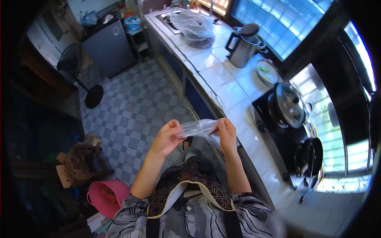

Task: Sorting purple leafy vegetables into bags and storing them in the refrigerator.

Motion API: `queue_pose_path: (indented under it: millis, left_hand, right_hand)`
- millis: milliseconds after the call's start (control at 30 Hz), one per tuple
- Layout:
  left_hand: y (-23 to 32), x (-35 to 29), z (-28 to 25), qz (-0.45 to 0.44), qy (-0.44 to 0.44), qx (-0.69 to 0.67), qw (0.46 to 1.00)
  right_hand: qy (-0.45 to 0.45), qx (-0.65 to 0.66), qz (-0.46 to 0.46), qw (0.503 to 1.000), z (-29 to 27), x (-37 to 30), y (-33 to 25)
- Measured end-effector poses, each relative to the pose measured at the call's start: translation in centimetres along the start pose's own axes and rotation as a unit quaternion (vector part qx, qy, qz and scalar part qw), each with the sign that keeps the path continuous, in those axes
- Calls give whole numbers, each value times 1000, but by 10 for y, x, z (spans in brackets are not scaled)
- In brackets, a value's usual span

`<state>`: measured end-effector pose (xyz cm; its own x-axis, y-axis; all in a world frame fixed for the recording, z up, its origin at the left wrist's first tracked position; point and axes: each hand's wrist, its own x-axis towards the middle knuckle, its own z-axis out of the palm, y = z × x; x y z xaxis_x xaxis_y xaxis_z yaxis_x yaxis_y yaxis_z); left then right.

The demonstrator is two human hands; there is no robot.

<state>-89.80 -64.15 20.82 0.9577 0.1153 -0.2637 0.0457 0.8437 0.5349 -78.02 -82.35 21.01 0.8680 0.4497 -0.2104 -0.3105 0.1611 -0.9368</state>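
Grip both sides: clear plastic bag [198, 127] btwn left hand [167, 137] & right hand [227, 134]

Small clear crumpled plastic bag [198, 127] near centre, pinched between left hand [166, 138] and right hand [227, 135]. Large clear plastic bag with dark contents [194, 27] on far counter. Blue plastic bag [89, 18] far left. Torn brown cardboard box [73, 166] near left floor.

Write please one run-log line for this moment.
left hand: grips clear plastic bag | right hand: grips same bag | bag: stretched between hands, above floor beside tiled counter
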Motion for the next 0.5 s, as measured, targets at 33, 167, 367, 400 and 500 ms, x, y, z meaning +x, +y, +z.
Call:
queue_pose_path:
  millis: [33, 167, 367, 400, 500]
  left_hand:
    - [16, 8, -10, 6, 6, 20, 1000]
    - [54, 71, -28, 76, 185, 358, 912]
    - [148, 152, -44, 101, 160, 5, 982]
    - [161, 156, -47, 58, 153, -29, 986]
    - [181, 174, -51, 96, 69, -29, 993]
  right_hand:
    - [-67, 106, 18, 992, 8, 22, 0]
    - [-170, 345, 154, 910, 42, 108, -12]
    - [-198, 62, 1, 978, 85, 216, -22]
    - [-189, -47, -10, 981, 91, 230, -19]
    - [-111, -335, -34, 935, 114, 282, -14]
